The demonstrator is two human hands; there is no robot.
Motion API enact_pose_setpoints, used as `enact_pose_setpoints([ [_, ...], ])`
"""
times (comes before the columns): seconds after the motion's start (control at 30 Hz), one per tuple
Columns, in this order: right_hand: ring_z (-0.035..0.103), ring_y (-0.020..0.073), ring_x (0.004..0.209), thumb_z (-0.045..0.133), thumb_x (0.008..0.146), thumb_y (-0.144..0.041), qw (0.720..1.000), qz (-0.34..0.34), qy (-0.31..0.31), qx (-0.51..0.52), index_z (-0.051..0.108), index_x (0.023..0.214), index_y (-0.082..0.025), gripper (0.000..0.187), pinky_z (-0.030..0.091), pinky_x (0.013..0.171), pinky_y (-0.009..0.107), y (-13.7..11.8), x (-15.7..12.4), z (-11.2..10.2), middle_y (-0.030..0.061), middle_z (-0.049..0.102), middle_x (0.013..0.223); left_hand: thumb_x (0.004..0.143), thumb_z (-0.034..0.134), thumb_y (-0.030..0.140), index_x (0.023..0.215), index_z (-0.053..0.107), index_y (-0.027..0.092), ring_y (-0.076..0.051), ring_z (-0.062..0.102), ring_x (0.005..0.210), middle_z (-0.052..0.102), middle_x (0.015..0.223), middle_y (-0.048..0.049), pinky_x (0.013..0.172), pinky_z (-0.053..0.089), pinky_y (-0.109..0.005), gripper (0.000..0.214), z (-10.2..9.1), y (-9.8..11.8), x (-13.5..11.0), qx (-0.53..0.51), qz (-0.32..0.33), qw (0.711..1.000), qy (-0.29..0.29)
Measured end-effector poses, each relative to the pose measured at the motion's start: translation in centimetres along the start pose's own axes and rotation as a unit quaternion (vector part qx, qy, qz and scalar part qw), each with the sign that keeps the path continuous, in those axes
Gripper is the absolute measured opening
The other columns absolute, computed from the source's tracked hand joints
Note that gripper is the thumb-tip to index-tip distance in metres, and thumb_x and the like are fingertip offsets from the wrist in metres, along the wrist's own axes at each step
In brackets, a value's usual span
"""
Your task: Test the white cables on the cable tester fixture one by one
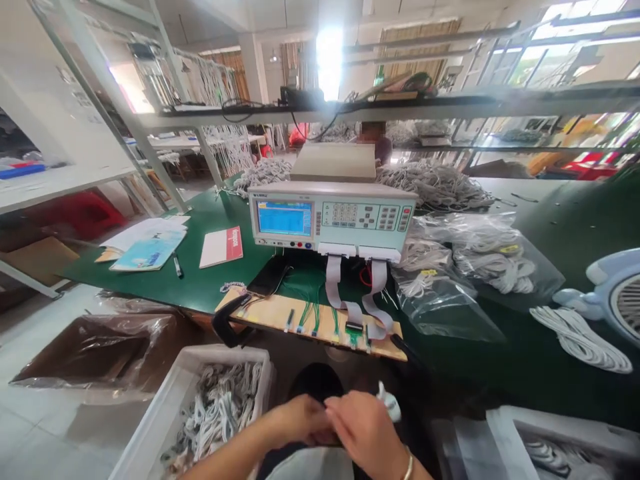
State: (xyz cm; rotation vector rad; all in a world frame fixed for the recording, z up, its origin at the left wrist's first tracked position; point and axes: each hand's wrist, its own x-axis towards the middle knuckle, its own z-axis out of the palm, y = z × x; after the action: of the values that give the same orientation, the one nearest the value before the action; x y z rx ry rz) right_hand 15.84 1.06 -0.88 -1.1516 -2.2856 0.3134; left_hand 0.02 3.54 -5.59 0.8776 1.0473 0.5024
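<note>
White piece (390, 405) beside right grip (361, 425)

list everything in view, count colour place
table: 1, green, centre
tester: 1, white, on table
box: 1, beige, above tester
ribbon cables: 2, grey, below tester
board: 1, tan, table edge
fan: 1, pale blue, far right
bundle: 1, white, by fan
bags: at least 2, clear, right of tester
cable heaps: 2, grey, beyond tester
papers: several, white and blue, table left
notebook: 1, white and red, by papers
pen: 1, dark and white, by papers
carton: 1, brown, floor left
bins: 2, white, bottom left and right
shelf: 1, grey, over table
person: 1, dark top, behind tester
left hand: 1, bare, bottom centre
right hand: 1, bare, bottom centre
</note>
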Motion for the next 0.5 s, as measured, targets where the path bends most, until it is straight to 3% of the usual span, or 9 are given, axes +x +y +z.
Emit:
enact_pose_setpoints([
  [0.1,0.05,0.015,0.055,0.038,0.079,-0.016,0.984,-0.172,-0.04,-0.018,0.057,0.075,-0.018,0.019,0.036,0.055,0.028,-1.3,0.5,0.9,0.0025,0.058,0.057,0.062,0.057,0.041,0.058,0.058,0.013,-0.014,0.05,0.052,0.055,0.052,-0.0017,0.052,0.038,-0.026,0.028,2.5,0.8,1.5,-0.105,-0.072,0.988,-0.086],
  [0.17,0.05,0.0151,0.06,0.039,0.079,-0.016,0.987,-0.158,-0.032,0.015,0.056,0.073,-0.019,0.019,0.038,0.061,0.029,-1.1,0.2,1.0,0.0023,0.059,0.06,0.064,0.058,0.035,0.065,0.06,0.012,-0.01,0.05,0.054,0.057,0.058,-0.0016,0.052,0.035,-0.021,0.023,3.6,1.6,2.2,-0.162,-0.062,0.98,-0.102],
  [0.2,0.051,0.0156,0.064,0.039,0.079,-0.017,0.994,-0.106,-0.012,0.036,0.056,0.074,-0.02,0.018,0.038,0.064,0.03,-0.6,-0.1,0.8,0.0027,0.059,0.064,0.063,0.06,0.031,0.069,0.06,0.012,-0.009,0.05,0.055,0.058,0.061,-0.0013,0.052,0.035,-0.02,0.02,3.9,1.9,2.4,-0.173,-0.043,0.979,-0.096],
  [0.27,0.052,0.0165,0.069,0.04,0.08,-0.021,0.993,0.071,0.047,0.077,0.056,0.076,-0.019,0.016,0.039,0.067,0.03,0.9,-0.9,0.1,0.0039,0.059,0.069,0.06,0.063,0.027,0.076,0.06,0.012,-0.008,0.05,0.058,0.059,0.068,-0.0017,0.056,0.035,-0.019,0.022,4.3,2.2,2.6,-0.178,-0.001,0.98,-0.086],
  [0.37,0.054,0.0163,0.062,0.044,0.078,-0.033,0.929,0.321,0.084,0.163,0.056,0.076,-0.017,0.019,0.042,0.057,0.026,3.3,-1.8,-0.8,0.0036,0.06,0.068,0.058,0.066,0.025,0.084,0.058,0.011,-0.013,0.053,0.069,0.061,0.079,-0.0047,0.066,0.038,-0.023,0.031,4.8,1.9,2.7,-0.141,0.087,0.985,-0.053],
  [0.43,0.055,0.0167,0.058,0.049,0.073,-0.039,0.887,0.394,0.074,0.23,0.056,0.072,-0.017,0.024,0.042,0.053,0.024,4.3,-2.1,-0.8,0.0029,0.061,0.064,0.057,0.066,0.024,0.088,0.057,0.013,-0.017,0.053,0.075,0.061,0.082,-0.0056,0.069,0.039,-0.026,0.034,5.3,1.5,2.8,-0.092,0.139,0.986,-0.027],
  [0.5,0.057,0.0184,0.062,0.053,0.069,-0.041,0.861,0.413,0.082,0.284,0.057,0.074,-0.015,0.027,0.044,0.055,0.025,4.6,-2.1,-0.6,0.0041,0.063,0.067,0.057,0.065,0.022,0.091,0.056,0.015,-0.019,0.053,0.079,0.061,0.085,-0.0055,0.071,0.039,-0.027,0.036,5.9,1.2,2.8,-0.041,0.183,0.982,0.0],
])
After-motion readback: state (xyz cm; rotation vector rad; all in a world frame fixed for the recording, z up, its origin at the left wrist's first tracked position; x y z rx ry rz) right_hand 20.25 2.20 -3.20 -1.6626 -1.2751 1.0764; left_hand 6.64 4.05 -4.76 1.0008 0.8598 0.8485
